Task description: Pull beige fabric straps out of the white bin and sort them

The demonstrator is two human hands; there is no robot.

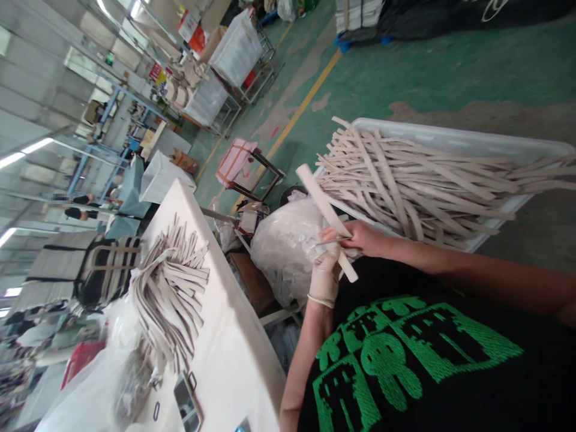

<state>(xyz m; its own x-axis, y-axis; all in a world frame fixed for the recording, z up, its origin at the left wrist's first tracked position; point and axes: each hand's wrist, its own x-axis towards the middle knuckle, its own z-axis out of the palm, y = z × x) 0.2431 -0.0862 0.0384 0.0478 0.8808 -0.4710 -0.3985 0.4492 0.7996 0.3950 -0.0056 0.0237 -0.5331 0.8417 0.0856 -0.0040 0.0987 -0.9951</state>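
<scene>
A flat beige fabric strap [317,192] is held in front of the black shirt, slanting from upper left to lower right. My left hand [324,276], in a pale glove, is closed around the strap's lower part. My right hand [363,237] is bare and pinches the strap just above it, with the fingertips of both hands close together. A thin edge shows between the fingers, too small to tell what it is. Beside my right hand stands a white plastic bin [454,133] heaped with similar beige straps [418,180].
Left of me runs a white table [234,336] with a bundle of straps [173,294], and a phone [188,401]. A clear plastic bag [283,246] bulges between table and bin. Beyond are a pink-topped stool [236,161] and wheeled white bins [238,51] on green floor.
</scene>
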